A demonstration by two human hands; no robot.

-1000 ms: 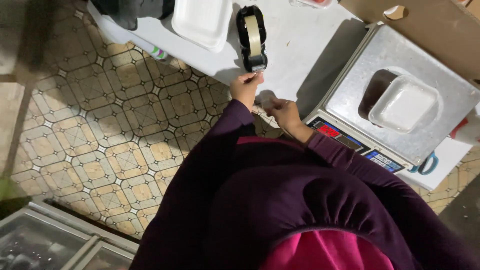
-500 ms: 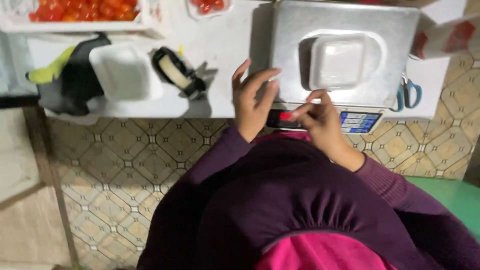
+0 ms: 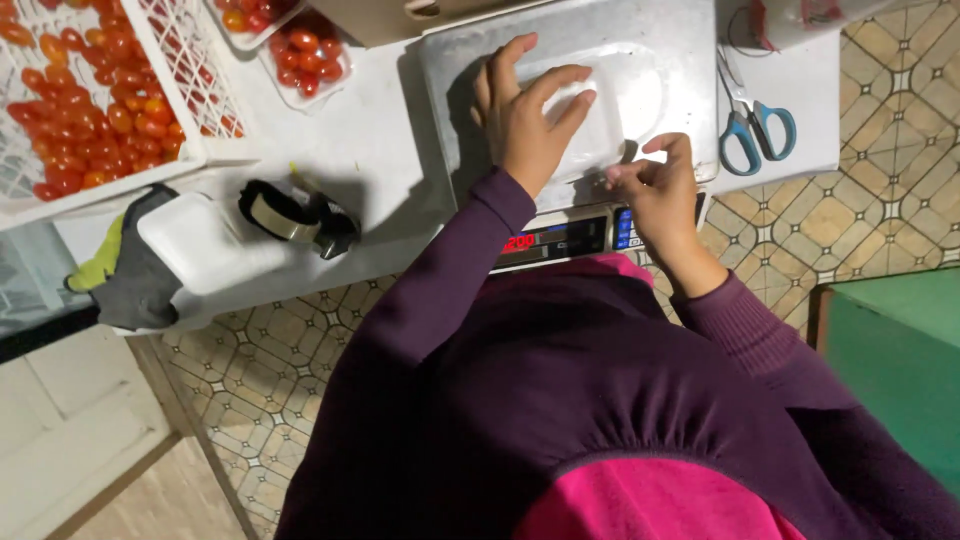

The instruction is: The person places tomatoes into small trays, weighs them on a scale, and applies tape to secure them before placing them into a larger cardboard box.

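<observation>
We are looking down over a purple sleeve at a white table. The left hand (image 3: 528,118) is lying on the white foam tray (image 3: 610,105), fingers spread wide and flat, pressing rather than gripping. That tray is sitting on the steel pan of the scale (image 3: 460,110), toward the pan's near edge. The right hand (image 3: 655,185) is hovering at the tray's near right corner, fingers curled narrow as if pinching the rim or a strip of film; we cannot tell which, since the corner is in shadow. The scale's display (image 3: 548,240) is glowing red along the near edge of the table.

Blue-handled scissors (image 3: 752,122) are lying just beside the scale, toward the right edge of the table. A tape dispenser (image 3: 290,215) and a second foam tray (image 3: 205,243) are lying near the table's left near corner, the tray resting on a grey glove (image 3: 135,275). A white crate of cherry tomatoes (image 3: 80,100) is occupying the far left corner, with a small filled tray (image 3: 305,55) beside it.

Risks, as we are judging them: the flat palm is loading the pan, so any reading would be false; hard pressure could crack the foam; a sideways tug could slide the tray off the near edge.
</observation>
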